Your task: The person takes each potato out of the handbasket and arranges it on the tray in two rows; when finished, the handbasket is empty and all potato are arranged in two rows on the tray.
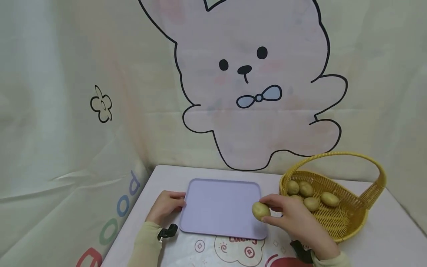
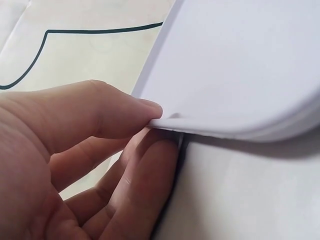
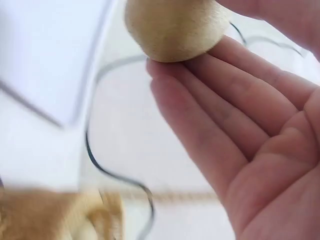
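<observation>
A pale purple tray (image 1: 221, 207) lies on the table. My left hand (image 1: 168, 205) pinches its left edge, thumb on top and fingers beneath; the left wrist view shows the thumb (image 2: 147, 107) over the rim of the tray (image 2: 240, 65). Between thumb and fingertips my right hand (image 1: 297, 218) holds a potato (image 1: 261, 211) over the tray's right edge. In the right wrist view the potato (image 3: 175, 30) sits at the fingertips (image 3: 165, 87). Right of the tray stands a yellow woven basket (image 1: 333, 222) with several potatoes (image 1: 330, 199) inside.
The basket's tall handle (image 1: 347, 153) arches above it, close to my right forearm. A cloth backdrop (image 1: 367, 92) with a cartoon animal drawing rises behind the white table (image 1: 160, 178). Printed patterns (image 1: 238, 250) show on the surface before the tray.
</observation>
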`<state>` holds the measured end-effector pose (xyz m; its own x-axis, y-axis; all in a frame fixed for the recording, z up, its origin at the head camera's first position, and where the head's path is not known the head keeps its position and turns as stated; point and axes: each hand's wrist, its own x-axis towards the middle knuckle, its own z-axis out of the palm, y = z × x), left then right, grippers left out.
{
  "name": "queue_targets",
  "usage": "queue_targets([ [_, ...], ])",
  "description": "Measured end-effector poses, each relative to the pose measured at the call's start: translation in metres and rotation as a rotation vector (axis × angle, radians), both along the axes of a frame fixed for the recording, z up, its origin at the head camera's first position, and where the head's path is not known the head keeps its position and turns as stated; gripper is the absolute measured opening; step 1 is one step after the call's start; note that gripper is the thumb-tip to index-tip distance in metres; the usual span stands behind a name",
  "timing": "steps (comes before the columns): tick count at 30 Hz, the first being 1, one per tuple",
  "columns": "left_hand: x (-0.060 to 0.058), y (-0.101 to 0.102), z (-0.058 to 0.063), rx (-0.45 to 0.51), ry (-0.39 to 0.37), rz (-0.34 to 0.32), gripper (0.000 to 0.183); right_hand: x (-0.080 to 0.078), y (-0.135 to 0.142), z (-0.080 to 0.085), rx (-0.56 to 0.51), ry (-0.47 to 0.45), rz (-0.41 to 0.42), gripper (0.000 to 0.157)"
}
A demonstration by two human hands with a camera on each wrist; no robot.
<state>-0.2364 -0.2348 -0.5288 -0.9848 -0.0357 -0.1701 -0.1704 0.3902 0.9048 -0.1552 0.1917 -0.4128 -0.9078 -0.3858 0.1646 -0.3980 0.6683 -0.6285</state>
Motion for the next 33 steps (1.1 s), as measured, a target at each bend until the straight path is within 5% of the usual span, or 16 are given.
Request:
queue_targets([
  [8,-0.004,0.000,-0.002,-0.002,0.016,-0.011,0.039,-0.055,-0.053,-0.022,0.000,-0.056,0.121,0.035],
  [18,-0.004,0.002,-0.005,0.027,0.004,-0.027,0.039,-0.112,-0.114,-0.052,-0.071,-0.157,0.084,0.039],
  [26,-0.001,0.002,-0.003,0.039,0.016,-0.056,0.051,-0.134,-0.141,-0.076,-0.083,-0.153,0.072,0.041],
  [33,-0.005,-0.001,-0.003,0.031,0.021,-0.063,0.057,-0.142,-0.161,-0.076,-0.091,-0.165,0.061,0.043],
])
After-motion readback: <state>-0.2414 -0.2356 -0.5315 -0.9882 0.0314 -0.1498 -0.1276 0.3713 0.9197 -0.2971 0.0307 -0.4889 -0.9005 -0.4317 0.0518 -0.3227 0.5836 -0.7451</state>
